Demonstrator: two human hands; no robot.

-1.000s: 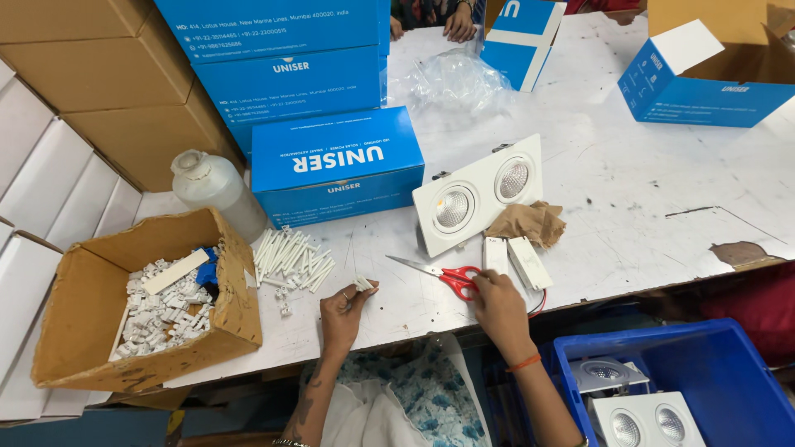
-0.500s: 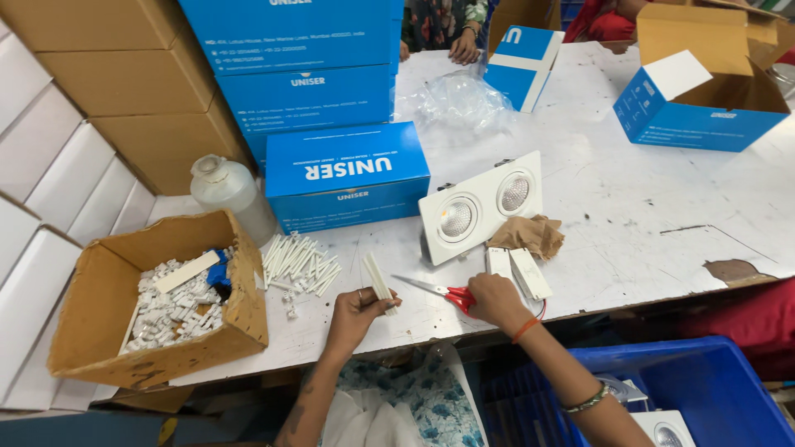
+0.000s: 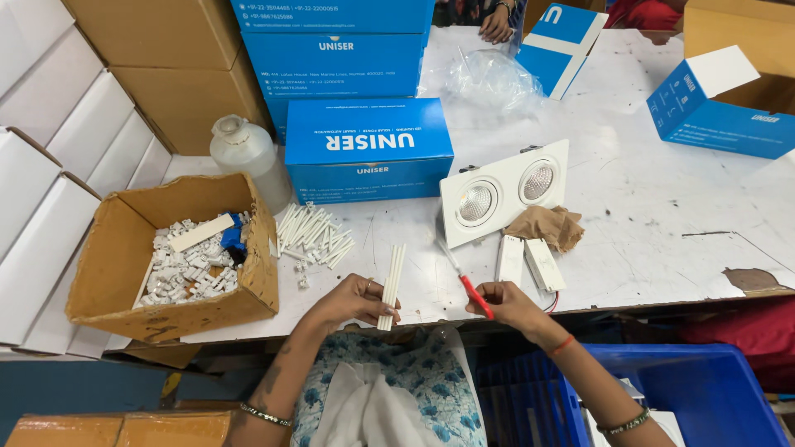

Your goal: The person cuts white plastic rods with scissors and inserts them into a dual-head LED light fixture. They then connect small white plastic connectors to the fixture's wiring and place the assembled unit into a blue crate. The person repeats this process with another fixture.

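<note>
Honestly, the worry is those red-handled scissors [image 3: 469, 281] — their blades point away up the frame, and a slip toward the left hand [image 3: 352, 300] could nick a finger or cut the white strips [image 3: 391, 285] crooked. That hand curls at lower centre, fingers pinching a small bundle of strips, which stands nearly upright off the white table [image 3: 646, 215] edge. Just right of it, the right hand [image 3: 507, 305] is closed around the scissor handles, wrist bent inward. A loose pile of white pieces [image 3: 310, 234] lies beside the cardboard box [image 3: 174, 265] — easily scattered by an elbow.
</note>
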